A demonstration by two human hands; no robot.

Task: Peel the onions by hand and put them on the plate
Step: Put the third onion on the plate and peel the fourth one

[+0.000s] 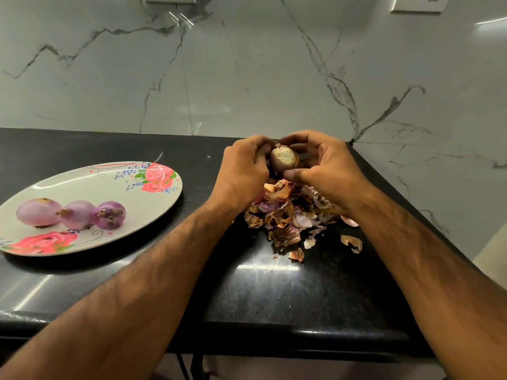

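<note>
No text, label, brand, number or sign can be read in the head view. The plate (109, 193) carries only a printed pattern of pink roses with green leaves and small blue flowers, with no lettering. The pale wall fitting (417, 4) at the top right is cut off by the frame edge, and it is too blurred to tell whether it bears any marking.
</note>
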